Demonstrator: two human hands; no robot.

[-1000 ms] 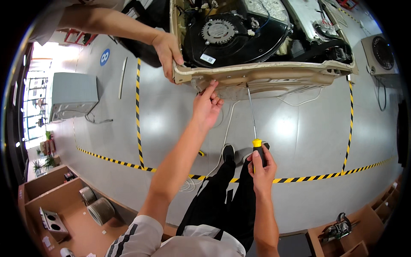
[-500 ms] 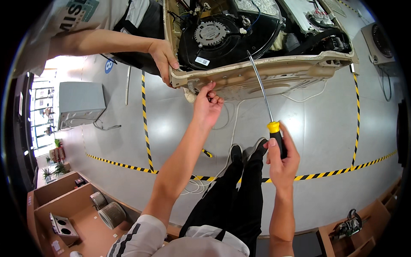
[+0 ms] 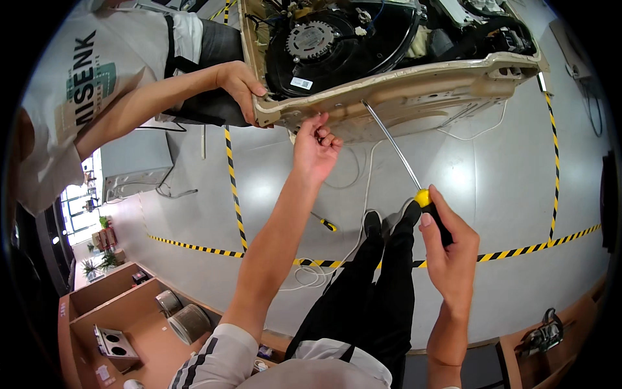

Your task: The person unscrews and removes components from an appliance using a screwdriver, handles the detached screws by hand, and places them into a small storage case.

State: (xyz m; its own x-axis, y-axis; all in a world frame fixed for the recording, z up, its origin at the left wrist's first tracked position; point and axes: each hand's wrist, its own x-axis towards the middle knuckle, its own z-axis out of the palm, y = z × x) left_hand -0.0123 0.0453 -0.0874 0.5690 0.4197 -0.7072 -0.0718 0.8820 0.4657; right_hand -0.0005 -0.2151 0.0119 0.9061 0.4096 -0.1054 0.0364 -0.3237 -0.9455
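Screwdriver (image 3: 423, 196) gripped in right hand (image 3: 456, 256), slanting up to tan panel (image 3: 427, 92) near outstretched left hand (image 3: 315, 152), half-curled, with hold impossible to tell

Striped tape (image 3: 235, 188) crosses the glossy grey floor (image 3: 512, 194), bright windowpanes (image 3: 76, 206) at left.

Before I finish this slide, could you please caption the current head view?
Right hand points a screwdriver at an opened machine, left hand by its near panel, co-worker's hand on a corner.

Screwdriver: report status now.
Right grip closed on screwdriver, tip at beige casing. Left grip by casing, contents unclear. Co-worker's hand on casing's left corner.
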